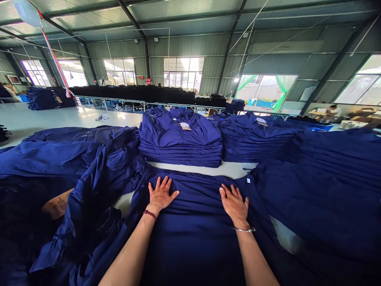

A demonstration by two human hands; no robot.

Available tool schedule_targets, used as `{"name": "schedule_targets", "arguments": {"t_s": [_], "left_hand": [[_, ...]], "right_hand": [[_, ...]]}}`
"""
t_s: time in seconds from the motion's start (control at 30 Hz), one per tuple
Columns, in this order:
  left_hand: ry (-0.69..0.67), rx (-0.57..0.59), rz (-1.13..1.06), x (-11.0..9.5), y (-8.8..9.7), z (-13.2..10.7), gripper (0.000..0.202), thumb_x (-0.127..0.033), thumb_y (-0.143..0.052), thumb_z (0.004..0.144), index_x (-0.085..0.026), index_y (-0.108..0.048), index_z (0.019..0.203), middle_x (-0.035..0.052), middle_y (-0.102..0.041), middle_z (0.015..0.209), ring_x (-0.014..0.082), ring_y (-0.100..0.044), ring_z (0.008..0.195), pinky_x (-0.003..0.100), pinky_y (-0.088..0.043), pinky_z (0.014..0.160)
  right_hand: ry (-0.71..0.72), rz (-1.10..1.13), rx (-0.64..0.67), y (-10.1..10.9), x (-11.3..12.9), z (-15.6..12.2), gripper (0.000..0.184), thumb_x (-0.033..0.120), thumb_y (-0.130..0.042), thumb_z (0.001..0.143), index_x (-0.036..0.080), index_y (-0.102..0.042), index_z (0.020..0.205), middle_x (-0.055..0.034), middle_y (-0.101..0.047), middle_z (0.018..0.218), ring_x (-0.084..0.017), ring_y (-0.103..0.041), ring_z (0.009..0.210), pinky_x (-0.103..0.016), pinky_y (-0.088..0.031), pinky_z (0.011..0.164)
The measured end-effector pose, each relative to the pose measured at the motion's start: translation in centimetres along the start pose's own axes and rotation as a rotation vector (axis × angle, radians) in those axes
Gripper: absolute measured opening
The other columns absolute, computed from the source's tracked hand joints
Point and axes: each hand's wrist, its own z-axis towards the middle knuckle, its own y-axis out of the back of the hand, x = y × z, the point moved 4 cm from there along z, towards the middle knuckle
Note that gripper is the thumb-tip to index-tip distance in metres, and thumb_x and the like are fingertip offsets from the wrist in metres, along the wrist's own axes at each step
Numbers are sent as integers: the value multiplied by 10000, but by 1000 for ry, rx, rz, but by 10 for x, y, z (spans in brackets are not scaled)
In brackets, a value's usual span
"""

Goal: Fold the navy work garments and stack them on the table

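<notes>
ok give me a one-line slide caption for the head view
Left hand and right hand rest palm-down on a spread blue garment, with a neat garment stack just beyond.

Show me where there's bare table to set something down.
Widest: the far-left table, around the pale cloth, behind the loose clothes. A narrow strip separates the middle stack from the spread garment. Piled clothes crowd the right.

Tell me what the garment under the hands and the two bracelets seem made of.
Garment: cloth, perhaps synthetic, given its soft creases and faint sheen.
Left-wrist bracelet: dark red, beaded, perhaps wood or stone; too small to tell.
Right-wrist bracelet: likely polished metal, judging by its silvery glint.
</notes>
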Motion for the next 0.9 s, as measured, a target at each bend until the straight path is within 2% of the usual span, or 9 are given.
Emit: {"name": "schedule_targets", "arguments": {"t_s": [0.17, 0.33, 0.43, 0.53, 0.6, 0.67, 0.77, 0.83, 0.9], "left_hand": [[-13, -29, -10, 0, -3, 0, 746, -730, -271, 903, -333, -319, 1533, 2, -242, 1624, 355, -114, 1510, 714, -47, 1151], [-6, -123, -11, -2, -5, 5, 692, -703, -246, 927, -353, -360, 1513, 4, -297, 1608, 352, -167, 1500, 704, -59, 1155], [11, -154, -8, -4, -3, 7, 683, -688, -238, 936, -338, -385, 1503, 17, -316, 1602, 353, -188, 1494, 708, -79, 1150], [14, -163, -8, -5, 3, 7, 648, -646, -251, 957, -311, -420, 1486, 37, -338, 1595, 350, -209, 1488, 711, -110, 1142], [-5, -162, -21, -6, 11, 3, 587, -570, -258, 988, -291, -444, 1470, 52, -369, 1582, 329, -238, 1480, 678, -150, 1150], [-20, -186, -46, -9, 23, -4, 513, -456, -261, 1018, -272, -467, 1450, 68, -403, 1563, 283, -289, 1463, 594, -216, 1166], [15, -244, -69, -18, 42, -28, 443, -351, -325, 1014, -223, -545, 1377, 116, -491, 1477, 248, -437, 1359, 446, -369, 1105], [10, -223, -63, -29, 46, -56, 389, -356, -411, 982, -204, -625, 1269, 130, -565, 1365, 253, -532, 1242, 397, -449, 1013], [-68, -141, -55, -40, 40, -93, 348, -391, -453, 960, -221, -681, 1161, 117, -618, 1267, 254, -580, 1160, 395, -472, 973]], "right_hand": [[-39, 29, -100, 1, -9, 5, 537, 503, -236, 991, 332, -580, 1365, -42, -495, 1499, -271, -454, 1348, -510, -361, 1077], [-21, -3, -123, -4, -5, 6, 539, 503, -232, 990, 333, -567, 1375, -52, -500, 1495, -275, -443, 1344, -521, -347, 1064], [-28, -43, -30, -1, 5, 9, 563, 514, -223, 989, 309, -480, 1447, -53, -421, 1552, -252, -362, 1413, -513, -294, 1112], [-5, -21, 171, 10, 13, 11, 630, 532, -213, 984, 229, -362, 1517, -77, -294, 1615, -237, -240, 1483, -508, -201, 1176], [21, 13, 253, 23, 14, 4, 637, 509, -192, 988, 207, -324, 1532, -76, -256, 1628, -223, -206, 1497, -491, -195, 1189], [53, 24, 216, 36, 10, -14, 604, 457, -195, 990, 219, -344, 1525, -57, -255, 1630, -206, -199, 1499, -471, -212, 1192], [140, 19, 80, 48, -1, -61, 551, 412, -244, 983, 250, -458, 1464, -42, -308, 1609, -207, -250, 1481, -461, -250, 1184], [198, 12, 70, 45, -9, -101, 523, 437, -280, 978, 277, -535, 1406, -44, -359, 1584, -231, -294, 1462, -491, -287, 1163], [229, -9, 96, 41, -18, -137, 514, 471, -305, 974, 322, -517, 1417, -36, -352, 1588, -256, -275, 1471, -544, -264, 1162]]}}
